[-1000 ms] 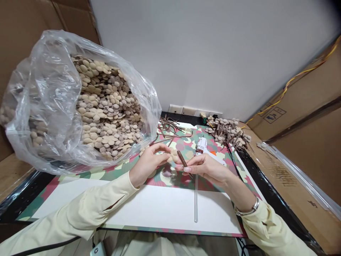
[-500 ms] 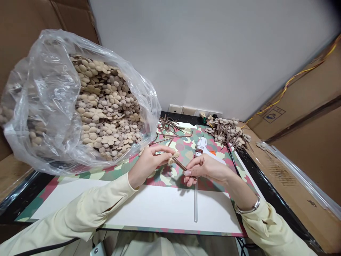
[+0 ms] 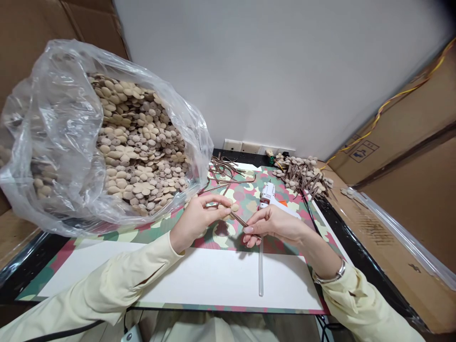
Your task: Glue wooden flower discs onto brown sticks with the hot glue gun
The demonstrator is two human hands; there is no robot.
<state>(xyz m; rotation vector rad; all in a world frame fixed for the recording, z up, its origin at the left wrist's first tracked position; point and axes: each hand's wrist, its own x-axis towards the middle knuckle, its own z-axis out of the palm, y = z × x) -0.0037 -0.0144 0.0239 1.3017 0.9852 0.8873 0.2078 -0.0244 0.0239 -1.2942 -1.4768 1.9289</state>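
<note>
My left hand [image 3: 199,217] pinches a small beige fabric flower [image 3: 234,208] between thumb and fingers. From the flower a thin brown strip [image 3: 238,219] slants down to my right hand [image 3: 272,225], whose thumb and fingers are closed on its lower end. Flower and strip meet at my left fingertips; whether they are joined I cannot tell. Just behind my right hand lies a white hot glue gun [image 3: 268,192]. A clear glue stick [image 3: 261,273] reaches from below that hand over the white part of the board.
A clear plastic bag [image 3: 67,142] full of beige flowers [image 3: 144,173] stands at the left. Loose brown strips [image 3: 224,168] lie at the back, and a pile of flowers with strips [image 3: 302,175] at the back right. Cardboard boxes [image 3: 409,156] flank the table; a power strip [image 3: 245,147] runs along the wall.
The flower has turned slightly in my left fingertips, and the strip has shifted a little with it. Both hands keep nearly the same place and grip.
</note>
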